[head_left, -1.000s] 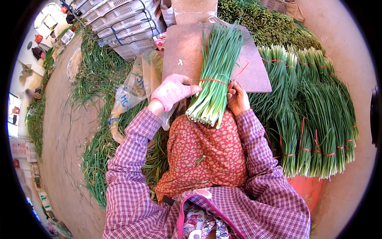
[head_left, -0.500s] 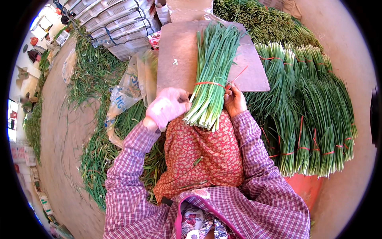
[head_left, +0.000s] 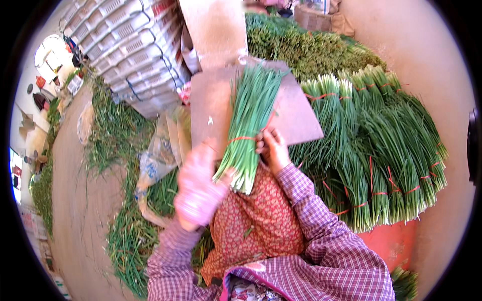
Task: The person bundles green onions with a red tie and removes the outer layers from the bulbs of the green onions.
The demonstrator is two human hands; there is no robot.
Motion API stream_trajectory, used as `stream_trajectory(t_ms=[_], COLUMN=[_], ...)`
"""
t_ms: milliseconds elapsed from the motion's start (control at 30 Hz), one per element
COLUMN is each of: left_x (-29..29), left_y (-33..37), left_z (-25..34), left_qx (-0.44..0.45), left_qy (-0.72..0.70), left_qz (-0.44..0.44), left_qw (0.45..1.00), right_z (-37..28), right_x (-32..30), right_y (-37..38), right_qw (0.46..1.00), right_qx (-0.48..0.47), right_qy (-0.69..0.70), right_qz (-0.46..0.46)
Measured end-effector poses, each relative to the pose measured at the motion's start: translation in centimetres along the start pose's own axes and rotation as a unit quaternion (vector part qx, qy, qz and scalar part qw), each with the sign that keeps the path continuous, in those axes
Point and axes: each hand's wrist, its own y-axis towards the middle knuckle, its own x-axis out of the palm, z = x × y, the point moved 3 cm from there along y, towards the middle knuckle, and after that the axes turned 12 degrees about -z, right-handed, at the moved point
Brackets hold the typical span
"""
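Observation:
A thick bundle of garlic chives [head_left: 253,105] lies over the near part of a board and my lap, its pale cut ends toward me. A thin red tie [head_left: 242,138] runs round it near those ends. My right hand [head_left: 272,149] is closed on the tie at the bundle's right side, and a red end sticks up above the fingers. Beside the cut ends on the left is my left hand [head_left: 201,183], in a pinkish, filmy covering and smeared by motion. A bit of red shows by its fingertips; whether it grips anything is unclear.
The pinkish board [head_left: 301,120] stands before me. Many tied chive bundles [head_left: 381,145] are stacked at right, with more greens [head_left: 306,47] behind. Bound white crates [head_left: 130,55] rise at far left. Loose chives [head_left: 128,251] and a plastic bag [head_left: 155,160] lie left of my patterned apron [head_left: 261,215].
The view has tilted, so the scene sits lower in the picture. My left hand has drawn back toward me from the tie and is now blurred. My right hand stays at the tie.

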Motion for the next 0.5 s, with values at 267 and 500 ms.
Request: stream_trajectory(t_ms=[267,500], left_x=[5.6,0.1], left_y=[2.3,6.8], left_z=[-1.9,-5.1], left_qx=[-0.109,0.028], left_qy=[0.066,0.022], left_qz=[-0.190,-0.227], left_qw=[0.974,0.973], right_z=[-5.0,-10.1], right_x=[7.9,11.6], right_y=[2.2,3.2], right_qw=[0.933,0.878], right_qx=[-0.060,-0.170], right_qy=[-0.329,-0.405], right_qz=[-0.133,-0.190])
